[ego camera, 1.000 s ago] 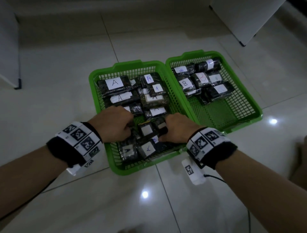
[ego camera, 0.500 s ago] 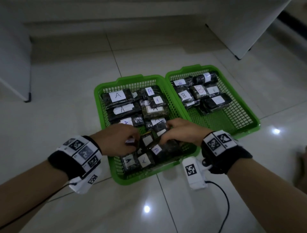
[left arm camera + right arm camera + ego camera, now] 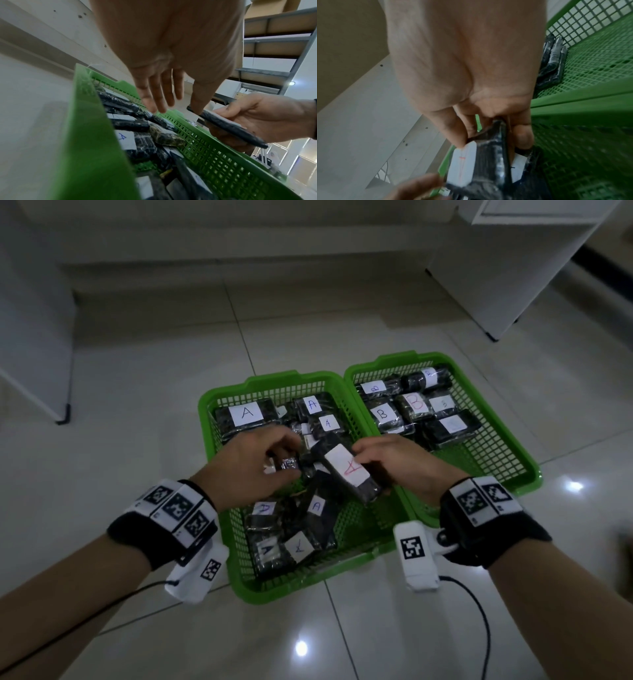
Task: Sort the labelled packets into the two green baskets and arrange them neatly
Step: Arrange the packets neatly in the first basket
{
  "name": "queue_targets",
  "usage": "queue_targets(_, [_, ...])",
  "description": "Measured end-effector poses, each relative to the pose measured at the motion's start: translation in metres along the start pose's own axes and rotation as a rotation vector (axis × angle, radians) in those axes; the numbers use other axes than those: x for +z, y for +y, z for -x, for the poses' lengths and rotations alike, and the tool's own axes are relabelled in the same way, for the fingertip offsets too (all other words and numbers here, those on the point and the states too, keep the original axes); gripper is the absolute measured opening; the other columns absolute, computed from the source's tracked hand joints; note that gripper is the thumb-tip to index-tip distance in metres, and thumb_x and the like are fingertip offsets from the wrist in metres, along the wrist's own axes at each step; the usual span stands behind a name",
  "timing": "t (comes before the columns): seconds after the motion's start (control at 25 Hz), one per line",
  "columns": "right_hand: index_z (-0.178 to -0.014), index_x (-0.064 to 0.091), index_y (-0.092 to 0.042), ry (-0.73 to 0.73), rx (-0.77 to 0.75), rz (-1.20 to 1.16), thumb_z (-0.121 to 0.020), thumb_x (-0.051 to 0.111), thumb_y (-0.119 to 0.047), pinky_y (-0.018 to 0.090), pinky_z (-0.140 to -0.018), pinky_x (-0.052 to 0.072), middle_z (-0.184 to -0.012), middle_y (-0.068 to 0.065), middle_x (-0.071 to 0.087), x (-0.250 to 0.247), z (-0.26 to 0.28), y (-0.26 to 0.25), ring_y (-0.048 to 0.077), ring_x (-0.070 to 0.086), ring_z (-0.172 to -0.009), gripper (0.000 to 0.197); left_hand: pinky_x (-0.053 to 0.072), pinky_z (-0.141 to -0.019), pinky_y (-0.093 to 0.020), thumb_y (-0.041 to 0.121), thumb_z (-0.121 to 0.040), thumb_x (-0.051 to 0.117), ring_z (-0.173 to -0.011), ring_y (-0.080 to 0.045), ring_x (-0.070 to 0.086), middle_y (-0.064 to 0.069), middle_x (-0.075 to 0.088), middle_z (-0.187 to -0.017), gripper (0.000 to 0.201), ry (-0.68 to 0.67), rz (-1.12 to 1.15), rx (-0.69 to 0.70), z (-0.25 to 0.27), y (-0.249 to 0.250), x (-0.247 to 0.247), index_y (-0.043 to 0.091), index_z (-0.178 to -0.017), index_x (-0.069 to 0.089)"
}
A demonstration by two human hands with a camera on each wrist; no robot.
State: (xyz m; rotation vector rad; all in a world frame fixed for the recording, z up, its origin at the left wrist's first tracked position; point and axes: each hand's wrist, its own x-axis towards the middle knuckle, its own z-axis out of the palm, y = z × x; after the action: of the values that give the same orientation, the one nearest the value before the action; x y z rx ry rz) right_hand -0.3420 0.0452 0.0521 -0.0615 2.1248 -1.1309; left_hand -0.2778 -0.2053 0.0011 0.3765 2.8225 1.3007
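Note:
Two green mesh baskets stand side by side on the floor. The left basket (image 3: 260,380) holds several dark packets labelled A (image 3: 246,412), those at the near end lying in a loose pile. The right basket (image 3: 479,463) has several packets labelled B (image 3: 382,414) in rows at its far end. My right hand (image 3: 387,460) grips a dark packet with a red A label (image 3: 342,467) by its right edge, raised above the left basket. My left hand (image 3: 291,453) hovers beside it with straight fingers (image 3: 159,97); its thumb touches the packet's end (image 3: 228,128).
A white cabinet (image 3: 513,268) stands at the back right and a white panel (image 3: 34,337) at the left. A black cable (image 3: 479,628) trails over the glossy tiled floor by my right wrist. The near half of the right basket is bare mesh.
My right hand has pulled the red A packet out of the pile and lifted it. My left hand rose off the packets and opened beside it.

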Motion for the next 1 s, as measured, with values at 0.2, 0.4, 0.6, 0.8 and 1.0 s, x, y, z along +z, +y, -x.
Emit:
queue_targets(0.2, [-0.114, 0.071, -0.009, -0.056, -0.001, -0.127, -0.097, 0.063, -0.014, 0.042, -0.082, 0.059, -0.105, 0.009, 0.077, 0.018, -0.002, -0.007, 0.027, 0.073, -0.094, 0.019, 0.047, -0.100, -0.017, 0.022, -0.079, 0.082, -0.120, 0.000, 0.054, 0.012, 0.053, -0.136, 0.069, 0.026, 0.003, 0.140, -0.004, 0.009, -0.004, 0.026, -0.141, 0.051])
queue_targets(0.4, [-0.106, 0.071, 0.000, 0.064, 0.105, -0.610, -0.092, 0.067, -0.006, 0.041, -0.080, 0.063, -0.100, 0.018, 0.077, 0.059, -0.014, -0.011, 0.030, 0.075, -0.089, 0.016, 0.060, -0.077, -0.028, 0.038, -0.079, 0.080, -0.099, -0.001, 0.062, 0.015, 0.060, -0.119, 0.054, 0.021, 0.103, -0.079, 0.010, 0.005, -0.013, 0.028, -0.127, 0.057])
queue_targets(0.6, [-0.114, 0.070, 0.005, -0.043, 0.085, -0.719, -0.091, 0.070, -0.005, 0.038, -0.083, 0.062, -0.104, 0.021, 0.076, 0.085, -0.019, -0.017, 0.032, 0.075, -0.094, 0.025, 0.052, -0.077, -0.023, 0.045, -0.073, 0.083, -0.086, -0.001, 0.061, 0.012, 0.067, -0.099, 0.047, 0.093, -0.116, 0.007, 0.014, 0.000, -0.012, 0.024, -0.112, 0.069])
queue_targets(0.8, [-0.109, 0.060, -0.015, 0.298, -0.076, -0.005, -0.074, 0.085, -0.005, 0.036, -0.075, 0.062, -0.099, 0.002, 0.071, 0.070, -0.028, -0.016, 0.020, 0.070, -0.090, 0.044, 0.052, -0.090, -0.036, 0.026, -0.067, 0.090, -0.100, -0.011, 0.060, 0.009, 0.065, -0.110, 0.055, 0.079, -0.215, -0.116, 0.012, -0.020, -0.022, 0.021, -0.117, 0.068])
queue_targets(1.0, [-0.140, 0.050, -0.016, 0.414, -0.408, 1.129, -0.078, 0.072, -0.008, 0.044, -0.110, 0.035, -0.138, 0.000, 0.057, 0.028, -0.065, -0.027, 0.023, 0.040, -0.131, 0.066, 0.049, -0.087, -0.035, 0.027, -0.068, 0.088, -0.105, -0.018, 0.056, 0.006, 0.063, -0.112, 0.054, 0.176, -0.308, -0.179, -0.009, -0.025, -0.028, 0.021, -0.117, 0.066])
